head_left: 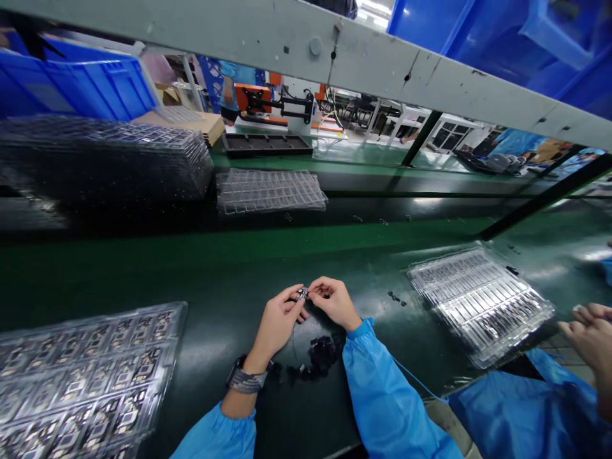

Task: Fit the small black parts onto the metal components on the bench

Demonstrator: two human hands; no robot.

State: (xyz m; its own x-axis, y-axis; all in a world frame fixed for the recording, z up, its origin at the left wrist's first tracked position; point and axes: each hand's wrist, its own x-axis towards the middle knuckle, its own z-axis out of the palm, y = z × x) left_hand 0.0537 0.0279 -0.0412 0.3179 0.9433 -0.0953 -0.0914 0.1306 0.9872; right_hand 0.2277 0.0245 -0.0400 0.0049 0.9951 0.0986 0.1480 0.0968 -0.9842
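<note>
Between my two hands, over the dark green bench (229,274), is a small silvery electronic part (302,294). My left hand (280,315) pinches it between thumb and fingers; a dark band is on that wrist. The fingers of my right hand (335,299) are closed at the part's right side; whether they grip the part itself or some tiny piece on it is hidden. Just below my hands lies a loose pile of small black pieces (322,354). A few more black bits (396,298) are on the bench to the right of my right hand.
Clear trays filled with circuit parts (86,376) lie at left, and a stack of silvery trays (480,299) at right. A co-worker's hand (590,335) is beyond it. Tall tray stacks (105,159), empty clear trays (270,190) and a grey overhead beam (306,44) stand across the back.
</note>
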